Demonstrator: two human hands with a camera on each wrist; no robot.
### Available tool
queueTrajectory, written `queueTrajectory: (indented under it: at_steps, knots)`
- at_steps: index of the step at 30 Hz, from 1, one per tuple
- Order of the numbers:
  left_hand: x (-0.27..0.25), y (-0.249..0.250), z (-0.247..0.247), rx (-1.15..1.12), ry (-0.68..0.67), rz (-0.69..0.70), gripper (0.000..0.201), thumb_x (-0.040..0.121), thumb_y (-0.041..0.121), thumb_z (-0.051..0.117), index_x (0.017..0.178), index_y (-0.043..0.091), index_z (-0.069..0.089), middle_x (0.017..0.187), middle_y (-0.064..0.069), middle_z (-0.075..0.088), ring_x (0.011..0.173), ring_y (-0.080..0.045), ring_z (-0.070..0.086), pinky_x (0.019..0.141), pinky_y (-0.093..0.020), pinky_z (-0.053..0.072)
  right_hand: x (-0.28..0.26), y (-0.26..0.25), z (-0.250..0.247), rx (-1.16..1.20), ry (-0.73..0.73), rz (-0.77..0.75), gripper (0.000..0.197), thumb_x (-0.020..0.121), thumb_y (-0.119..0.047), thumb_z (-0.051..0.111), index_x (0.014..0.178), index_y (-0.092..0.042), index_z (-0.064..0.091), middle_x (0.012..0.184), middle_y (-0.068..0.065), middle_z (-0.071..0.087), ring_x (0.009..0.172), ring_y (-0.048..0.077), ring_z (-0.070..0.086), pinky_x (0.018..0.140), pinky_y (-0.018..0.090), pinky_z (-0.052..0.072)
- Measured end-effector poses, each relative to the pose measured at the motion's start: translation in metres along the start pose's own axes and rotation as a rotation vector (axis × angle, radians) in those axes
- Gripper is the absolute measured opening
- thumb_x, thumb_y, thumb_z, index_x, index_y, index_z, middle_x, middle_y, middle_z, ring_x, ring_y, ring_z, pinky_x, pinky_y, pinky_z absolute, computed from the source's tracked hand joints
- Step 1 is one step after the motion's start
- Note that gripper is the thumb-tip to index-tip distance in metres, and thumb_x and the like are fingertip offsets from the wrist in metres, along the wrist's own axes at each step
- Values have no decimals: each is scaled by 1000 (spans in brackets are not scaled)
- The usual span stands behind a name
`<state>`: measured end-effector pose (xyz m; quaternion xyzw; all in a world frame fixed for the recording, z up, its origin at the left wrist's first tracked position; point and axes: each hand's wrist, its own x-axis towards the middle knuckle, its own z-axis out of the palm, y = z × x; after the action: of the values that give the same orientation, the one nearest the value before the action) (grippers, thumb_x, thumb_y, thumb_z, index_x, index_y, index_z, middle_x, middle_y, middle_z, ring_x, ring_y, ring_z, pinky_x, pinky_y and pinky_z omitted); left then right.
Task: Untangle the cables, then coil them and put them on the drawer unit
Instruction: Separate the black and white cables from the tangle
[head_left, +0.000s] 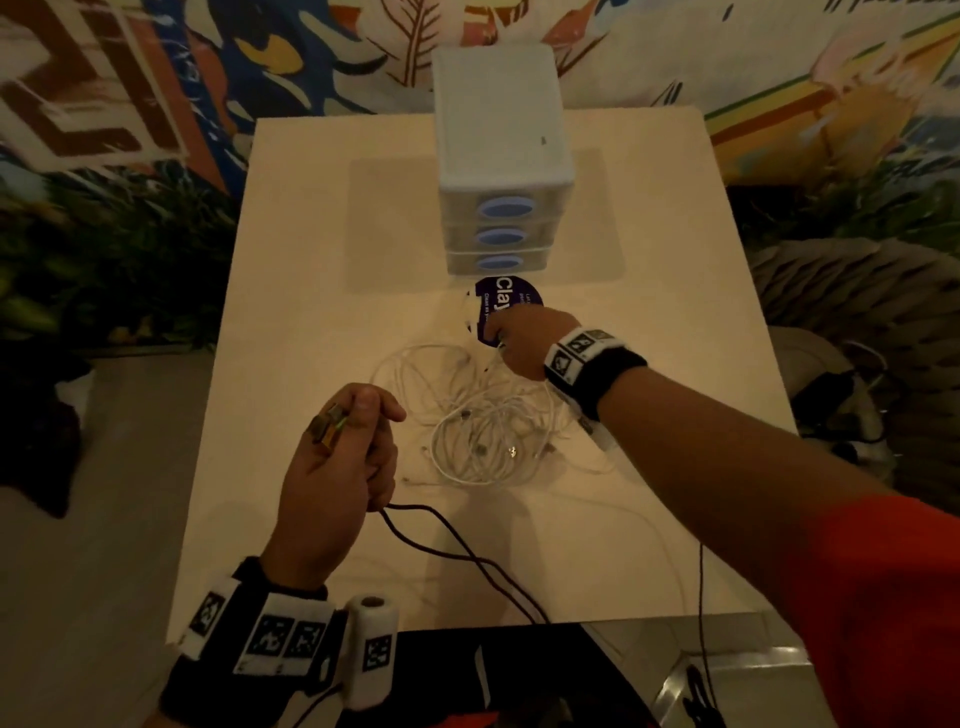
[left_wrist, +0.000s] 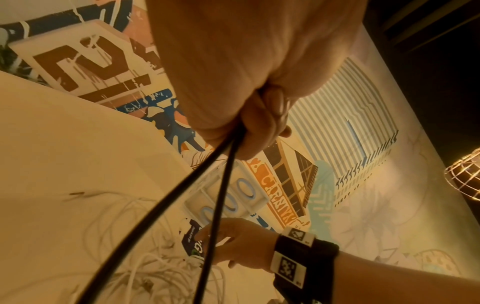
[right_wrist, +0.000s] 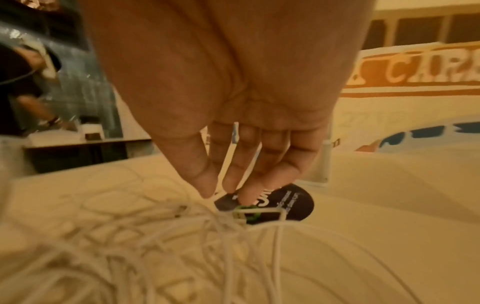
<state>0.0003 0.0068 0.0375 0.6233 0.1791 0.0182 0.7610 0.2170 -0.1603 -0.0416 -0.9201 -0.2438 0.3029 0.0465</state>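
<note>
Our left hand (head_left: 337, 467) curls tight round the black cable (head_left: 457, 551), which trails off the table's (head_left: 311, 260) near edge. Our right hand (head_left: 519, 343) reaches into the white cable tangle (head_left: 478, 421) mid-table — thumb and fingers pinching a strand beside a dark round sticker (head_left: 506, 293). The drawer unit (head_left: 501, 156) stands by the far edge.

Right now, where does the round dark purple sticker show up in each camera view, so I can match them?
Head: the round dark purple sticker lies centre, just in front of the drawer unit, partly under the right hand.
Left wrist: lower centre, beside the right hand's fingertips.
Right wrist: centre right, under the fingertips.
Shared landmark: the white cable tangle.
</note>
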Motion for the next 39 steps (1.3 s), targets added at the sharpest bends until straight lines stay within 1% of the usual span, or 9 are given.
queueTrajectory:
  at_steps: [4, 11, 16, 22, 27, 29, 33, 36, 39]
  knots:
    - [3, -6, -8, 4, 11, -27, 34, 104, 33, 41, 88, 8, 57, 56, 2, 27, 43, -11, 19, 44, -21, 18, 16, -5, 9, -203, -50, -60, 29, 95, -18, 58, 122, -28, 64, 125, 5, 57, 114, 31, 59, 86, 37, 47]
    - [14, -13, -11, 4, 0, -62, 35, 103, 35, 42, 89, 7, 57, 57, -1, 27, 44, -11, 19, 44, -19, 23, 15, -2, 1, -278, -6, -78, 20, 96, -33, 60, 112, -33, 70, 118, 0, 65, 110, 27, 60, 92, 39, 52]
    - [22, -16, -9, 39, -24, -81, 34, 106, 32, 40, 92, 6, 57, 58, -1, 27, 45, -11, 20, 43, -19, 25, -8, 7, -19, -33, 34, -104, 13, 99, -36, 55, 108, -31, 63, 112, -2, 67, 102, 23, 61, 87, 37, 47]
    - [34, -18, -1, 106, -26, -102, 32, 110, 29, 38, 100, 6, 58, 58, 1, 30, 45, -12, 22, 43, -21, 26, -54, 25, -43, 240, 254, -194, 14, 99, -35, 59, 107, -28, 67, 103, -7, 70, 93, 17, 63, 82, 36, 50]
    - [50, -29, 9, 201, -51, -101, 25, 109, 33, 43, 112, 21, 65, 57, 0, 31, 46, -13, 25, 46, -26, 25, -70, 33, -37, 325, 339, -230, 15, 101, -30, 58, 111, -24, 68, 104, -10, 68, 93, 10, 61, 78, 23, 40]
    - [57, -33, 16, 305, -68, -88, 18, 107, 34, 49, 115, 30, 65, 55, 8, 39, 47, -12, 31, 47, -27, 31, -73, 34, -33, 345, 352, -231, 14, 101, -29, 58, 111, -24, 67, 103, -12, 66, 93, 9, 60, 77, 21, 40]
    - [71, -39, 34, 523, -98, -56, 22, 99, 38, 64, 120, 40, 61, 67, 16, 54, 53, -2, 47, 58, -15, 42, -78, 31, -29, 348, 355, -239, 12, 100, -28, 59, 109, -26, 67, 101, -14, 65, 92, 8, 60, 73, 15, 38]
    - [82, -47, 43, 704, -173, -43, 37, 88, 51, 73, 121, 41, 59, 92, 18, 65, 72, 11, 58, 67, -8, 42, -82, 25, -33, 337, 353, -259, 12, 101, -27, 58, 106, -23, 67, 102, -10, 67, 93, 12, 62, 75, 23, 42]
    - [86, -54, 48, 879, -235, -32, 36, 83, 51, 77, 113, 40, 62, 86, 19, 66, 70, 5, 58, 64, -13, 40, -85, 21, -40, 306, 334, -251, 15, 101, -27, 56, 107, -21, 68, 104, -3, 69, 95, 18, 63, 84, 37, 50]
